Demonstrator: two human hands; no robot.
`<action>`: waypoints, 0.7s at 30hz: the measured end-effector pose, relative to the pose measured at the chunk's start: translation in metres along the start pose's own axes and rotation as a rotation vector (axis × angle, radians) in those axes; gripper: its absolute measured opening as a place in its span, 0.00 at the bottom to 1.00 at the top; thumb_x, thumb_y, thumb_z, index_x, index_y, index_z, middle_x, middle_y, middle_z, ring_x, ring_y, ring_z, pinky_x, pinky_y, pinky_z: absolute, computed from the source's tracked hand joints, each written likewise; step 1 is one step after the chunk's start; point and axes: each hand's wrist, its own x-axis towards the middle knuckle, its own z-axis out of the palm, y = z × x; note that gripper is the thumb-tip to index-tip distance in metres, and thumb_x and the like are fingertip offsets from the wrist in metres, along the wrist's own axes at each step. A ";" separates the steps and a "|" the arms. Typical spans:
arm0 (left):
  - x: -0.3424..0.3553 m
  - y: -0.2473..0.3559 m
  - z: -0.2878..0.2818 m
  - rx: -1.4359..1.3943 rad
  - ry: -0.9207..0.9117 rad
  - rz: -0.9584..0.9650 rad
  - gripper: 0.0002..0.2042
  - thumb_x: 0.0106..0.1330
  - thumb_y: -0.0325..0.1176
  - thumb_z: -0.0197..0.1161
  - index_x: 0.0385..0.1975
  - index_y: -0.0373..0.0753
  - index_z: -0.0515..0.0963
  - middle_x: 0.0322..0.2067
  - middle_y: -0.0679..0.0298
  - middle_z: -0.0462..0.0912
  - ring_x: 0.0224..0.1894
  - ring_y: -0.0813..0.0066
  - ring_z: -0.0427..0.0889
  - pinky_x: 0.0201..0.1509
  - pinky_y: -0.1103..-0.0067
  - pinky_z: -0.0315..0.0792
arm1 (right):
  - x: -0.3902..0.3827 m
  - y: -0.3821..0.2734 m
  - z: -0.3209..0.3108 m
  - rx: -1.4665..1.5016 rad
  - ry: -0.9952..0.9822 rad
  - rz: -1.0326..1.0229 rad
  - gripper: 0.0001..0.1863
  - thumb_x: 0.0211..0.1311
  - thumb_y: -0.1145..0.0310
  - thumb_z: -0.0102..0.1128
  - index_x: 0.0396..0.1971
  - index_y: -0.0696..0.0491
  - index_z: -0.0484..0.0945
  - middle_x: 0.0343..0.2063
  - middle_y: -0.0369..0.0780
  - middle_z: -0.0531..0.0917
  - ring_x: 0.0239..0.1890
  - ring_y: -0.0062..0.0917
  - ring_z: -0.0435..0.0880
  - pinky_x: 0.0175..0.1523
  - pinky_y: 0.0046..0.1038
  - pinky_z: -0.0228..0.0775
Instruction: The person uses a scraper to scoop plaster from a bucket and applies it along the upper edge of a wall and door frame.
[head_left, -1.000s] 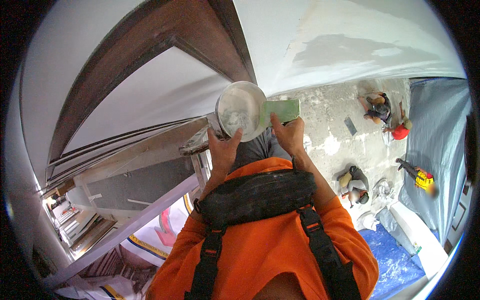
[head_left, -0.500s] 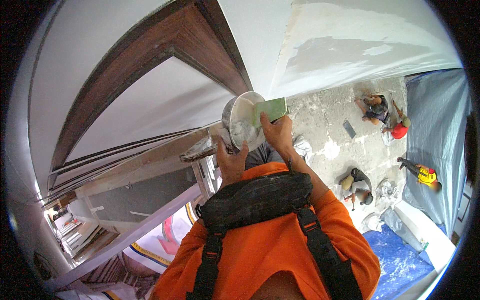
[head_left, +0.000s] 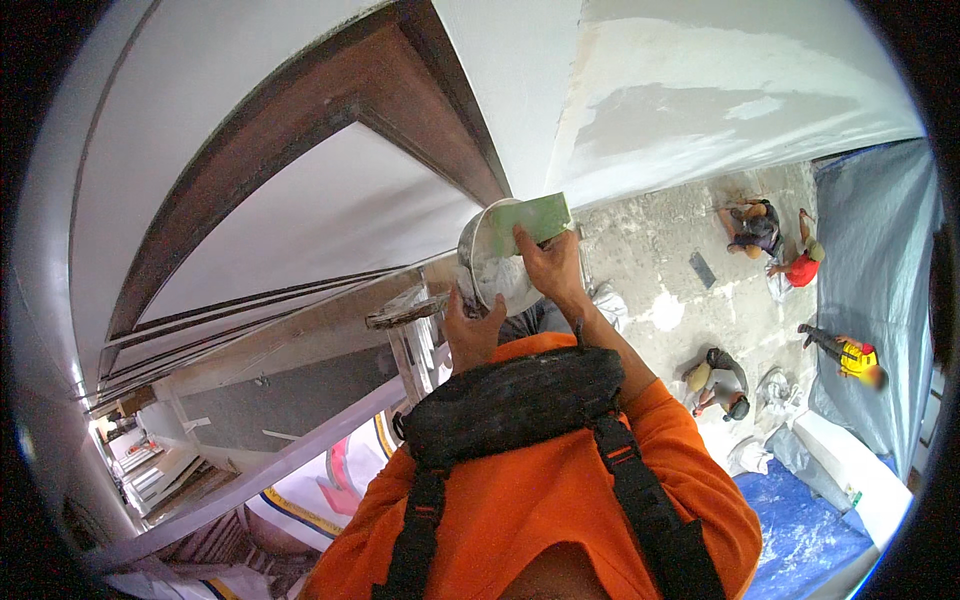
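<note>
My left hand [head_left: 472, 328] grips the near lower side of a round white-rimmed bowl [head_left: 466, 248] and tilts it. White paste [head_left: 492, 276] coats its inside. In my right hand [head_left: 552, 268] is a flat green putty spreader [head_left: 543, 214], thumb pressed on its face. The spreader lies across the bowl's upper right rim, its left part over the opening. Whether its lower edge touches the paste cannot be seen.
A dark wooden frame [head_left: 400, 85] and a patchy plastered wall [head_left: 690, 85] stand ahead. To the left is a paste-smeared ladder top [head_left: 405, 312]. Far below on the right, several people work on a concrete floor [head_left: 640, 245] beside blue tarps [head_left: 870, 290].
The bowl has shifted slightly right and down with my left hand. The spreader has moved a little left, covering more of the bowl's opening.
</note>
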 end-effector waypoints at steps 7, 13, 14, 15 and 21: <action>0.001 0.042 -0.014 -0.211 -0.014 -0.143 0.26 0.59 0.30 0.71 0.57 0.27 0.71 0.47 0.52 0.83 0.48 0.66 0.83 0.55 0.71 0.76 | -0.013 0.005 -0.011 0.167 -0.084 0.076 0.11 0.63 0.67 0.64 0.38 0.59 0.85 0.28 0.45 0.88 0.28 0.26 0.86 0.33 0.32 0.76; 0.002 0.041 -0.013 -0.176 0.068 -0.033 0.27 0.60 0.30 0.71 0.57 0.26 0.71 0.47 0.53 0.83 0.47 0.66 0.83 0.55 0.71 0.75 | -0.011 0.023 -0.024 -0.375 0.030 0.075 0.15 0.61 0.64 0.64 0.31 0.63 0.84 0.21 0.50 0.85 0.24 0.35 0.88 0.30 0.36 0.76; 0.001 0.041 -0.012 -0.188 0.069 -0.034 0.26 0.60 0.30 0.71 0.56 0.26 0.71 0.47 0.52 0.83 0.48 0.66 0.83 0.54 0.72 0.76 | -0.012 0.029 -0.019 -0.465 0.053 0.063 0.16 0.61 0.63 0.64 0.28 0.65 0.84 0.19 0.51 0.84 0.22 0.36 0.87 0.28 0.37 0.75; 0.000 0.041 -0.010 -0.202 0.071 -0.033 0.25 0.60 0.30 0.71 0.56 0.26 0.72 0.46 0.52 0.83 0.48 0.66 0.83 0.54 0.72 0.76 | -0.012 0.037 -0.015 -0.466 0.099 0.044 0.17 0.61 0.62 0.63 0.28 0.64 0.84 0.19 0.52 0.84 0.22 0.40 0.87 0.28 0.38 0.75; 0.000 0.007 -0.009 0.129 -0.010 -0.009 0.22 0.61 0.32 0.69 0.52 0.27 0.75 0.44 0.52 0.84 0.48 0.64 0.83 0.54 0.70 0.75 | -0.010 0.010 0.005 -0.349 0.060 0.105 0.15 0.61 0.62 0.62 0.34 0.61 0.83 0.24 0.53 0.85 0.29 0.49 0.87 0.34 0.44 0.76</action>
